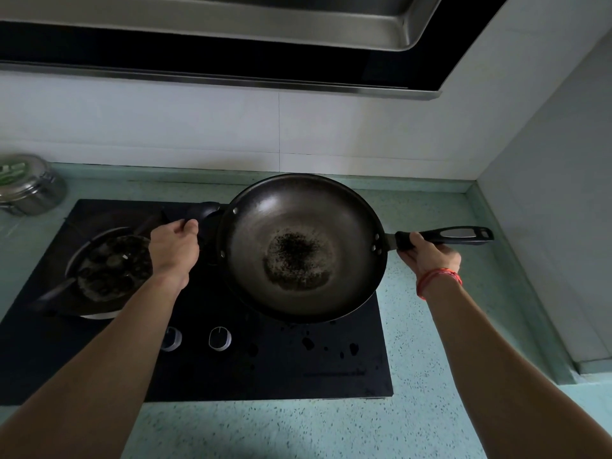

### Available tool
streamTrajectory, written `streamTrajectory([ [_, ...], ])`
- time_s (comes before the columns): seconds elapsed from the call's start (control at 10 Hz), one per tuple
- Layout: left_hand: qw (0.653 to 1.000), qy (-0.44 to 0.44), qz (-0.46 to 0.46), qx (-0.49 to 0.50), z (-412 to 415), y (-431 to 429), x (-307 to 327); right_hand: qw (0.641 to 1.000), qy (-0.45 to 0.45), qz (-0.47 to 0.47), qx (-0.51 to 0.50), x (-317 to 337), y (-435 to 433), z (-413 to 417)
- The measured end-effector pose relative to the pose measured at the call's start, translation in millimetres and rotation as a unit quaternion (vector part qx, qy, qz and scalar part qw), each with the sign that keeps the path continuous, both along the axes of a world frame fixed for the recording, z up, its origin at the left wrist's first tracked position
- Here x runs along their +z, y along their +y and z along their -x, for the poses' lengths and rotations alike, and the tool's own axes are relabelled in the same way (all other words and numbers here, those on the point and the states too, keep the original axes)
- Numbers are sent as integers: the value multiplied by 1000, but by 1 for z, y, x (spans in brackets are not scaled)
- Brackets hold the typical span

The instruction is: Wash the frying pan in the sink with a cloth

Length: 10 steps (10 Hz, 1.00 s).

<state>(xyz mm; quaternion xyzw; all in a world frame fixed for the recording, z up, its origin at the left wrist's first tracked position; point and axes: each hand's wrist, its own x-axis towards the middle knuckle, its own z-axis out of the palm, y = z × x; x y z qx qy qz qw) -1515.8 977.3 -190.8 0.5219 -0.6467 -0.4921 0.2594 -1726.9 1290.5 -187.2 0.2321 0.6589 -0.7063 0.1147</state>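
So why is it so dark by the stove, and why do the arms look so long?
Head view: the kitchen light is dim, so the black cooktop swallows detail; a soft pale sheen lies inside the frying pan; the wide-angle lens stretches the forearms and bows the range hood; the metal tin at the left edge looks blurry.

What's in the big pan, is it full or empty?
Empty of food: the frying pan shows bare metal with only a dark burnt patch in its middle. The left hand and right hand grip it on either side.
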Motion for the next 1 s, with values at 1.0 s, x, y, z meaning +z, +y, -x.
streamTrajectory([
  [1.0,966,-78,180,-166,-30,35,42,943,79,-259,193,51,-5,-44],
])
